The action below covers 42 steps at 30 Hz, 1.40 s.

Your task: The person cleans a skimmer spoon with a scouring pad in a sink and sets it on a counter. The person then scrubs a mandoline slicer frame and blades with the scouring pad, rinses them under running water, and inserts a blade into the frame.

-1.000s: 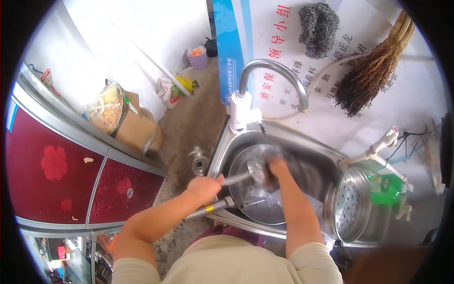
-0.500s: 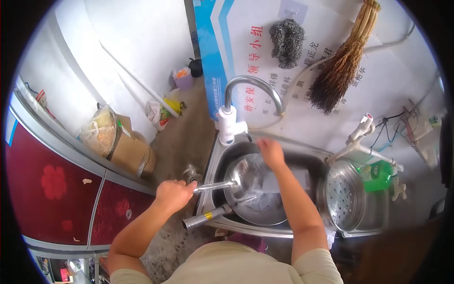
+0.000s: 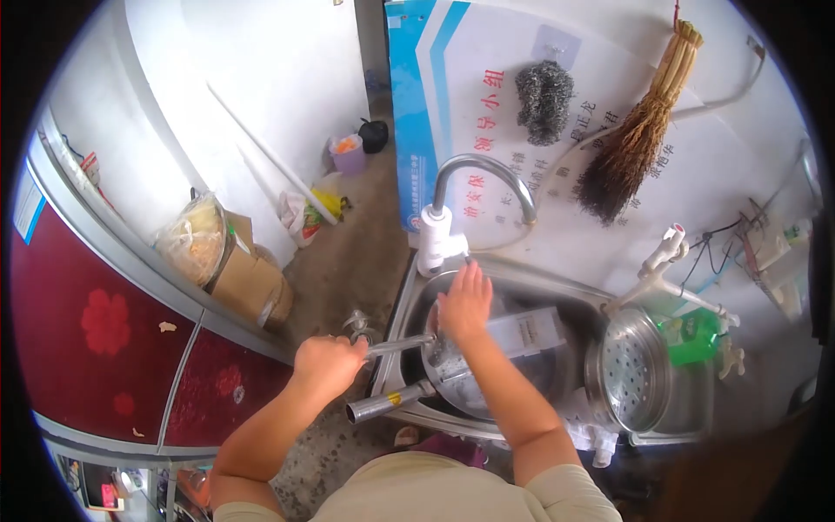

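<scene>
My left hand (image 3: 329, 365) is closed round the metal handle (image 3: 396, 345) of a utensil at the left edge of the sink (image 3: 407, 300). Its far end lies over a round metal pan (image 3: 465, 393) in the basin. My right hand (image 3: 467, 304) is above the basin with its fingers stretched toward the lever of the white faucet (image 3: 433, 244); whether they touch it is unclear. A thick metal tube handle (image 3: 378, 406) sticks out over the sink's front left edge. A whitish rectangular piece with a label (image 3: 526, 332) shows in the basin, right of my right hand.
A perforated steamer tray (image 3: 631, 370) and a green bottle (image 3: 693, 337) stand at the right. Steel wool (image 3: 544, 103) and a straw brush (image 3: 639, 130) hang on the wall board. Left are a red-topped cabinet (image 3: 96, 348), a cardboard box (image 3: 246, 283) and a purple bucket (image 3: 348, 157).
My right hand has left the pan and moved up and left, toward the faucet lever, with its fingers now extended. My left hand has shifted left, drawing the utensil toward the sink's edge.
</scene>
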{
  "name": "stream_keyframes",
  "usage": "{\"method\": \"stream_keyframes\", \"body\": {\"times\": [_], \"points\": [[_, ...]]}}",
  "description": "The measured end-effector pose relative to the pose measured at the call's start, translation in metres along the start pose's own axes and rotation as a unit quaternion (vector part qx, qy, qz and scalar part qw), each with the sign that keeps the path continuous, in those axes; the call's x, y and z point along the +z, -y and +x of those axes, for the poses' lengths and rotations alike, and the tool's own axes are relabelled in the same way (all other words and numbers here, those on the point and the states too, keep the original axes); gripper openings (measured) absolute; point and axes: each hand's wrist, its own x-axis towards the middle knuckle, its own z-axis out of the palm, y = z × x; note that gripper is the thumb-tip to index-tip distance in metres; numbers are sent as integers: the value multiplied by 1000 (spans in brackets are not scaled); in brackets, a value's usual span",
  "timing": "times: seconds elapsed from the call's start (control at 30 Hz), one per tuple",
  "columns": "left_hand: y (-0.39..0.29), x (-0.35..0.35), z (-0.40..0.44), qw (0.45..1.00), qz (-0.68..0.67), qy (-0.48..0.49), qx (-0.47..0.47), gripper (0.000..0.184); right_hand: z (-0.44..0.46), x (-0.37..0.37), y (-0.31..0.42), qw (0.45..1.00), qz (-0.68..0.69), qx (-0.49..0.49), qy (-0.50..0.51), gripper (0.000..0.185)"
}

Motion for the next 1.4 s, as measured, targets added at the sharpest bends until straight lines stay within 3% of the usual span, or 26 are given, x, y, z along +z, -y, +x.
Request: {"method": "stream_keyframes", "body": {"times": [0.2, 0.3, 0.4, 0.53, 0.63, 0.73, 0.77, 0.87, 1.0, 1.1, 1.23, 1.33, 1.37, 1.4], "points": [[-3, -1, 10, 1000, 17, -14, 17, 23, 3, 10, 9, 999, -10, 33, 9, 63], [-3, 1, 13, 999, 14, -22, 21, 22, 10, 14, 5, 986, 43, 87, 136, 74], [-3, -2, 16, 999, -2, -40, 27, 16, 18, 31, -4, 979, 108, 97, 145, 77], [-4, 0, 17, 1000, -4, -18, 21, 16, 17, 60, -14, 968, 224, 92, 67, 74], [-7, -7, 22, 999, -24, 2, 29, 18, 1, 55, -19, 939, 320, 96, 79, 69], [-12, -6, 38, 998, -33, -4, 49, 23, -27, 25, -14, 967, 252, 37, 1, 59], [-15, -8, 47, 998, -25, 4, 55, 23, -32, 20, -14, 970, 236, -7, -53, 47], [-26, -20, 75, 996, -20, -33, 85, 23, -27, -9, -25, 963, 240, -99, -68, 40], [-45, -25, 93, 987, 11, -98, 125, 22, -4, -27, -72, 960, 259, -17, -110, 38], [-48, -24, 93, 982, 17, -132, 135, 22, 4, -15, -106, 889, 422, 140, -110, 44], [-47, -20, 90, 971, 41, -185, 148, 23, 7, -18, -116, 777, 590, 197, -96, 55], [-42, -19, 91, 956, 53, -242, 154, 22, 12, 17, -125, 657, 716, 217, -98, 59], [-41, -22, 92, 949, 61, -262, 163, 17, 14, 26, -126, 617, 754, 212, -81, 69], [-41, -26, 94, 942, 67, -282, 170, 12, 17, 21, -118, 620, 744, 243, -64, 75]]}}
